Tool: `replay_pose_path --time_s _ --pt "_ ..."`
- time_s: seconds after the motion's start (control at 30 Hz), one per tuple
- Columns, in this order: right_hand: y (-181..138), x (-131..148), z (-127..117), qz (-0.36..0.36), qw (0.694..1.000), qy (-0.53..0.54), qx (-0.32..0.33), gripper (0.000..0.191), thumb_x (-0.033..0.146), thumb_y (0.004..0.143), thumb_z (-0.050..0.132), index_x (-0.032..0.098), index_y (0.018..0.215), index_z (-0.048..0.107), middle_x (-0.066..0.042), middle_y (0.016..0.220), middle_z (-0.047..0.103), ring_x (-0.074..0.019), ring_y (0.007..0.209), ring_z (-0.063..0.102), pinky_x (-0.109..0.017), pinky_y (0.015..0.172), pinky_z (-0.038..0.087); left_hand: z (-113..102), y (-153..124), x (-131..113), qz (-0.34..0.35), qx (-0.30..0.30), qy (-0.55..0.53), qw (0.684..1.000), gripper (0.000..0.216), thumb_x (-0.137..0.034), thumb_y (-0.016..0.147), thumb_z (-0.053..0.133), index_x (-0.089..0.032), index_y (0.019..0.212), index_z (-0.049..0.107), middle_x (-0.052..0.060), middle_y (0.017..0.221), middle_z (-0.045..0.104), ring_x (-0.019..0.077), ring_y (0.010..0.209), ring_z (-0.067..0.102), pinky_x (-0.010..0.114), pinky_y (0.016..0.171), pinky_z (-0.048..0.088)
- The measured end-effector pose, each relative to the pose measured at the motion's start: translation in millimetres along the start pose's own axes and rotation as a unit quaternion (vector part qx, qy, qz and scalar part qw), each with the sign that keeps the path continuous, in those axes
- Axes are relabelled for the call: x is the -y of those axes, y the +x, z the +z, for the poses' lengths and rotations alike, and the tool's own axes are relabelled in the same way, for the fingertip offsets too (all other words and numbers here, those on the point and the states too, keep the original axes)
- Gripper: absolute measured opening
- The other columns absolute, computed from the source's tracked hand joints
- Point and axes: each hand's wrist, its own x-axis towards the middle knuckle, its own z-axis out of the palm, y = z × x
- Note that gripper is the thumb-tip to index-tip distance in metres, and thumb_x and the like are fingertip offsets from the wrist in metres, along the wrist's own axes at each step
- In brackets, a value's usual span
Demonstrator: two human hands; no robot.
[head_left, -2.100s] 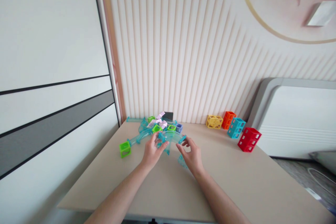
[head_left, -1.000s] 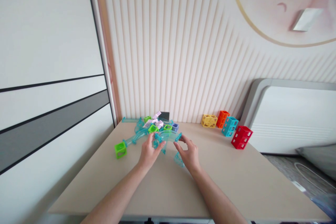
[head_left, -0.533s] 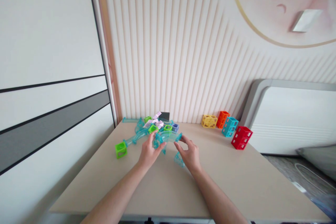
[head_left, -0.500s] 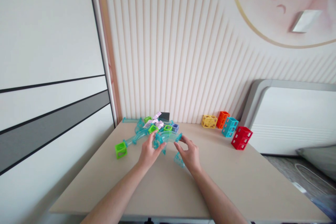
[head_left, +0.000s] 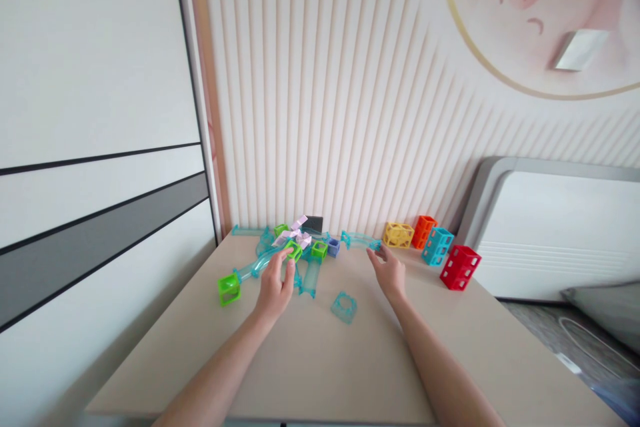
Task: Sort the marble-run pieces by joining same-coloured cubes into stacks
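My right hand (head_left: pixel 390 271) pinches one end of a clear blue curved track piece (head_left: pixel 361 240), which points left toward the wall beside the yellow block (head_left: pixel 399 235). My left hand (head_left: pixel 276 282) holds nothing, its thumb and fingers apart, in front of the heap of toy parts. Near its fingertips is a green cube (head_left: pixel 293 251); whether they touch it I cannot tell. Behind lie pale purple pieces (head_left: pixel 302 238). A straight clear blue track (head_left: pixel 311 276) lies right of the left hand, and a flat clear blue square with a round hole (head_left: pixel 345 307) lies between the hands.
Orange (head_left: pixel 425 232), light blue (head_left: pixel 437 246) and red (head_left: pixel 461 267) blocks stand at the right of the table (head_left: pixel 320 373). A green cube (head_left: pixel 229 289) joined to a clear track sits at the left. A ribbed wall borders the back; a headboard (head_left: pixel 560 233) stands to the right.
My left hand has let go of the curved track and drawn back left. My right hand has carried the track right and toward the wall, uncovering the flat square piece.
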Motion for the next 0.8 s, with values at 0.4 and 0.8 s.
replay_pose_path --time_s 0.4,0.8 --pt "59.7 -23.8 45.6 0.045 0.983 -0.156 0.091 0.038 0.052 0.094 0.051 0.019 0.101 0.069 -0.012 0.101 0.075 -0.0263 0.097 0.069 -0.031 0.079 0.048 -7.2 1.2 -17.1 0.047 0.038 -0.013 0.998 0.018 -0.017 0.098 0.044 -0.020 0.100 0.062 0.008 0.106 0.067 0.0216 0.112 0.062 0.037 0.098 0.050" --pt "75.3 -40.0 61.4 0.039 0.965 -0.211 0.149 0.048 0.050 0.096 0.045 0.012 0.118 0.064 -0.021 0.110 0.070 -0.0316 0.107 0.065 -0.039 0.089 0.046 -9.2 0.0 -24.3 0.040 0.071 -0.017 0.997 0.021 -0.020 0.098 0.043 -0.021 0.092 0.063 0.009 0.105 0.066 0.0238 0.116 0.060 0.040 0.099 0.051"
